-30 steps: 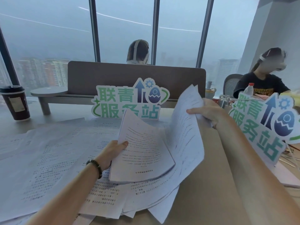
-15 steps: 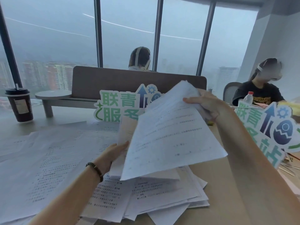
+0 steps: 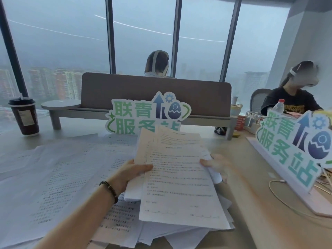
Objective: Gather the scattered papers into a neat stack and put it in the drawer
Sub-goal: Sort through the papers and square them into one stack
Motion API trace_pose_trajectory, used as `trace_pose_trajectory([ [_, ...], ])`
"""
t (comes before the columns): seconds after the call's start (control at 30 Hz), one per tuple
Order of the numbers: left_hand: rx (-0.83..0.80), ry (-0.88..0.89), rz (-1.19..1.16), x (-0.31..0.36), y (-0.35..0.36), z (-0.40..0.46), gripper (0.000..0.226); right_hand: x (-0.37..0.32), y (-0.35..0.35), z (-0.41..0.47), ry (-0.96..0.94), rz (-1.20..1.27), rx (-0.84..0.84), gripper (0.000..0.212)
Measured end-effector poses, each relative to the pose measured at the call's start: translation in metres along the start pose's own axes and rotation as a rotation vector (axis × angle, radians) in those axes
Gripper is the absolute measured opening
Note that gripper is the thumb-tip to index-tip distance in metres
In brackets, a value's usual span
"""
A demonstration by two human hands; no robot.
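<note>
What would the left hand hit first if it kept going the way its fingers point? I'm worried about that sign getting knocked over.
The left hand points right across the held sheets; it would likely meet the right hand gripping their far edge, well before the right-side sign. Depth is uncertain.

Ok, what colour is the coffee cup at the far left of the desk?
Dark brown-red with a black lid and pale label; the coffee cup shows best in the head view.

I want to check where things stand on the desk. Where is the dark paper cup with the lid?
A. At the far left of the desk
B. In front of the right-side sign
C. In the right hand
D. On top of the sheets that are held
A: the dark paper cup stands at the far left edge of the desk, away from both hands.
</note>
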State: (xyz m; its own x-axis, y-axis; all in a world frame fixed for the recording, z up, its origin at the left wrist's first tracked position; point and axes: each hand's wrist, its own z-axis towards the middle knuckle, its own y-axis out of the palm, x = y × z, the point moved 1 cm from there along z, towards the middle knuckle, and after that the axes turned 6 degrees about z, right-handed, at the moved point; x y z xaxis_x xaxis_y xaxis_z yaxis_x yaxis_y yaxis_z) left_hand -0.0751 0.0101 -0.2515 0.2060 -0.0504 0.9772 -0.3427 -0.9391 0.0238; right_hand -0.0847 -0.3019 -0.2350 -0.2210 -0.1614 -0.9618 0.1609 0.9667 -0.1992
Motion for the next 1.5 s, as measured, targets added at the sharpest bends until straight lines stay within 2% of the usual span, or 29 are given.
trace_pose_trajectory([
  [0.13, 0.053, 0.000, 0.000, -0.002, 0.001, 0.004, 0.024, 0.015, 0.015, 0.011, -0.005, -0.003, 0.003, 0.026],
  [0.23, 0.112, 0.013, -0.015, -0.003, 0.001, 0.006, 0.022, 0.019, 0.025, 0.011, -0.011, 0.040, -0.006, 0.052],
  [0.27, 0.128, 0.018, -0.027, -0.004, 0.001, 0.007, 0.021, 0.018, 0.029, 0.008, -0.007, 0.050, -0.015, 0.052],
  [0.37, 0.127, 0.023, -0.061, -0.004, 0.001, 0.006, 0.017, 0.013, 0.038, -0.004, -0.022, 0.039, -0.039, 0.031],
  [0.43, 0.103, 0.021, -0.071, -0.003, 0.001, 0.005, 0.018, 0.013, 0.041, -0.003, -0.047, 0.049, -0.041, 0.027],
  [0.63, 0.026, 0.018, -0.068, -0.002, 0.001, 0.003, 0.032, 0.019, 0.042, 0.003, -0.047, 0.194, 0.011, 0.062],
  [0.73, 0.022, 0.022, -0.066, -0.001, 0.003, 0.002, 0.029, 0.017, 0.043, 0.004, -0.077, 0.237, 0.076, 0.064],
  [0.8, 0.021, 0.034, -0.057, 0.001, 0.005, 0.002, 0.025, 0.015, 0.044, 0.003, -0.097, 0.322, 0.111, 0.051],
  [0.87, 0.017, 0.047, -0.014, 0.005, 0.006, 0.001, 0.024, 0.013, 0.044, 0.003, -0.145, 0.331, 0.095, 0.024],
  [0.93, -0.006, 0.070, 0.046, 0.011, 0.007, 0.001, 0.024, 0.008, 0.044, 0.000, -0.189, 0.310, 0.075, 0.017],
  [1.1, 0.044, 0.178, 0.095, 0.038, 0.012, -0.001, 0.028, -0.021, 0.039, -0.012, -0.368, 0.260, 0.154, 0.022],
  [1.3, 0.217, 0.422, 0.136, 0.066, 0.022, -0.002, 0.018, -0.062, 0.032, -0.037, -0.732, 0.303, 0.164, 0.051],
  [1.5, 0.203, 0.489, 0.056, 0.060, 0.030, -0.012, 0.015, -0.070, 0.029, -0.042, -0.836, 0.305, 0.149, 0.049],
])
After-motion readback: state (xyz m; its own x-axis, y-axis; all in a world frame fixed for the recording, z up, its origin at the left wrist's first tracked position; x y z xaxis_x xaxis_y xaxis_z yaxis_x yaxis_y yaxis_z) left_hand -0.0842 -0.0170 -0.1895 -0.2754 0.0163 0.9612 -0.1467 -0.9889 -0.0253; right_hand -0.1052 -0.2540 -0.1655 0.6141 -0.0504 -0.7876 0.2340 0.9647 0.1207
